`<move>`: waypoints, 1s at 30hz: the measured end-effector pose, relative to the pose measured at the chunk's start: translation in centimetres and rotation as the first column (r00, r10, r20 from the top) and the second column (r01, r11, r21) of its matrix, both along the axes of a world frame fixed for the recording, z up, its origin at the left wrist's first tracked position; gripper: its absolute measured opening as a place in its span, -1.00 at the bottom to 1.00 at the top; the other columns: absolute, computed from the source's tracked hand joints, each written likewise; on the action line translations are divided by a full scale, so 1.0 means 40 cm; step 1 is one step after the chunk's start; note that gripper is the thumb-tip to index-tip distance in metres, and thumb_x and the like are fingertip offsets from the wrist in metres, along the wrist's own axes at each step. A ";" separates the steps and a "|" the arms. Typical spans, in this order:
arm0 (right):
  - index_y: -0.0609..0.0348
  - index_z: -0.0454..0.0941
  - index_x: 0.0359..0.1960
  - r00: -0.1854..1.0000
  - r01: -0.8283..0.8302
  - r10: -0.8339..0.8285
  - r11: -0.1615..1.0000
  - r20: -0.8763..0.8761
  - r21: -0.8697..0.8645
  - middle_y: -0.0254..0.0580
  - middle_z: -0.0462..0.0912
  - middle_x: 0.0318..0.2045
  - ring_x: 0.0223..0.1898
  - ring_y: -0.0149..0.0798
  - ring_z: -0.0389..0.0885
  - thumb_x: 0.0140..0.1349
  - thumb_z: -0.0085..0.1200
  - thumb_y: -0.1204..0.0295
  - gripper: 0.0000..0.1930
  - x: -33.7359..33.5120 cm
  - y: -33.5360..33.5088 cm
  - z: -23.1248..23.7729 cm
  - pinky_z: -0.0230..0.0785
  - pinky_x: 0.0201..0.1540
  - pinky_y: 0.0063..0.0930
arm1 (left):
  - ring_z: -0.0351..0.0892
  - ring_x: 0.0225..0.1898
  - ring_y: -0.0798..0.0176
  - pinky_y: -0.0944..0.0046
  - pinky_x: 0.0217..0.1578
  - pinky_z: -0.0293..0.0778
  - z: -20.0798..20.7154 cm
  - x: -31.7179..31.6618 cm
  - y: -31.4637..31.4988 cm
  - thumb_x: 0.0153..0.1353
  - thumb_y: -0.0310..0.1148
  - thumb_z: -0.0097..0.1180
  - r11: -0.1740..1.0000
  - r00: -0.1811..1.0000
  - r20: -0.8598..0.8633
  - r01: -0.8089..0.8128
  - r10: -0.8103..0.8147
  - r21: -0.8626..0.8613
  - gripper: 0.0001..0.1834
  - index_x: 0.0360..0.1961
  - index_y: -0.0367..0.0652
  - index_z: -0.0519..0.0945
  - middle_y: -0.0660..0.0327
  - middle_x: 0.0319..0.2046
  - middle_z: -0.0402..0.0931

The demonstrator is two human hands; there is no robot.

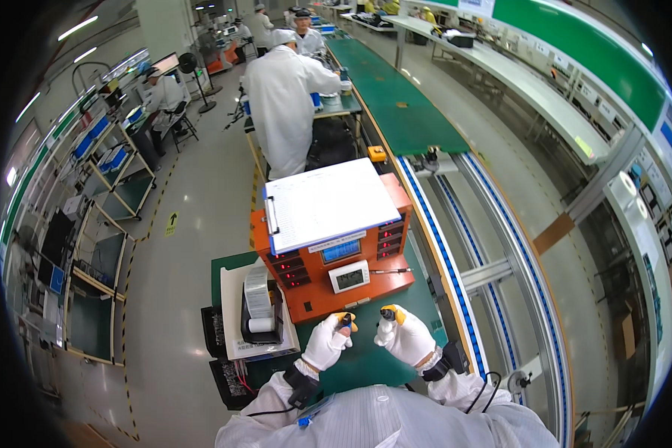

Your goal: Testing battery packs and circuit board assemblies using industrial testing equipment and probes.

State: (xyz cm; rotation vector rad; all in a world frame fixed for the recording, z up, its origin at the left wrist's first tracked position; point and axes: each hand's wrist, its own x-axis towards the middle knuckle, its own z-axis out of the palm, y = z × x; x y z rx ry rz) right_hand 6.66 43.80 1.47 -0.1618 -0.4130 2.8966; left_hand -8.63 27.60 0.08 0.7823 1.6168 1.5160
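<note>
White gloves with yellow fingertip covers are on both hands, which hover just above a green tabletop (366, 358) in front of an orange test box (328, 261). The left hand (327, 342) is curled closed around a small dark part (346, 320), pinched between thumb and forefinger at the top of the fist. The right hand (405, 337) is likewise closed, holding a second small dark part (387, 314) upright between its fingertips. The two hands are near each other but apart, and both parts sit close to the front edge of the orange box; what kind of parts they are is too small to tell.

On top of the orange box lies a clipboard (328, 201) with a white sheet, tilted slightly. Its front face carries a blue screen (341, 251) and a small white meter (349, 277). Left of the box stands a label printer (260, 313) with a roll of white labels, resting on a white sheet. A thin pen-like tool (390, 271) lies to the right of the meter.

Beyond the box a green conveyor belt (403, 104) runs away, and a person in a white coat (284, 104) stands beside it, back turned.
</note>
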 end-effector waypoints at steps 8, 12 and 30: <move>0.16 0.45 -0.02 0.999 -0.043 0.040 0.993 0.029 0.105 -0.25 0.54 -0.37 -0.38 -0.34 0.47 0.37 0.10 0.29 -0.73 -0.048 -0.096 0.065 0.34 -0.20 -0.39 | 0.49 -0.46 0.41 0.37 -0.35 0.46 0.038 -0.011 -0.099 0.40 -0.34 -0.02 0.999 0.992 -0.122 0.018 -0.015 0.028 -0.63 0.16 -0.27 0.49 0.22 -0.33 0.61; 0.16 0.44 0.00 0.996 -0.040 0.036 0.998 0.083 0.049 -0.26 0.52 -0.36 -0.38 -0.36 0.41 0.38 0.09 0.33 -0.75 -0.059 -0.138 0.075 0.31 -0.22 -0.41 | 0.49 -0.41 0.46 0.43 -0.36 0.47 0.013 0.003 -0.129 0.33 -0.54 0.03 0.982 0.962 0.253 -0.138 0.101 0.130 -0.76 0.01 -0.25 0.46 0.16 -0.20 0.64; 0.26 0.46 0.01 0.988 0.126 -0.141 0.974 0.065 0.190 -0.27 0.52 -0.32 -0.40 -0.43 0.47 0.38 0.10 0.38 -0.73 0.032 -0.053 0.148 0.41 -0.26 -0.43 | 0.55 -0.39 0.34 0.37 -0.33 0.50 0.067 0.111 -0.062 0.26 -0.63 0.15 0.989 0.959 0.281 -0.030 -0.011 0.142 -0.60 0.13 -0.29 0.50 0.14 -0.23 0.59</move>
